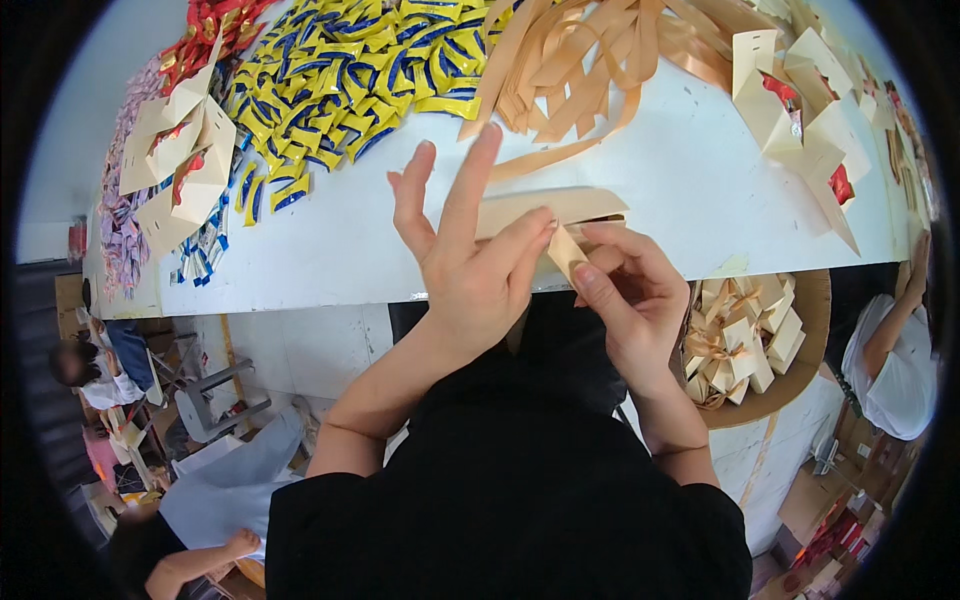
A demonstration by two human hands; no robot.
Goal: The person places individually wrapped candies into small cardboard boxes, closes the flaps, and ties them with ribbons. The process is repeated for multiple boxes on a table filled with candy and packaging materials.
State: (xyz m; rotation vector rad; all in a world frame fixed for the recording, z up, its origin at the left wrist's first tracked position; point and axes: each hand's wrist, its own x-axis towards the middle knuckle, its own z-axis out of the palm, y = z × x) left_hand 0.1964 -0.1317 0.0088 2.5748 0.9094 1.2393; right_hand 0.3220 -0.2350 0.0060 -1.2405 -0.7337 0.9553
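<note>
Just over the front edge of the white table (360, 255), my left hand (480, 277) pinches the upper end of a peach ribbon (567, 251) between thumb and a finger, two other fingers raised. My right hand (637, 292) holds the same ribbon lower down, its thumb pressed on it. Behind both hands is a cream paper box (555, 206), partly hidden by them; whether the right fingers also touch it cannot be told. Further back lies a heap of loose peach ribbons (570, 67), one strand curving towards my left hand.
Yellow-and-blue wrapped sweets (337, 82) are heaped back left. Unfolded cream boxes with red packets stand left (180, 150) and right (802, 112). A carton (814, 330) of ribbon-tied boxes (742, 345) sits below the table at right. Other people are at both sides.
</note>
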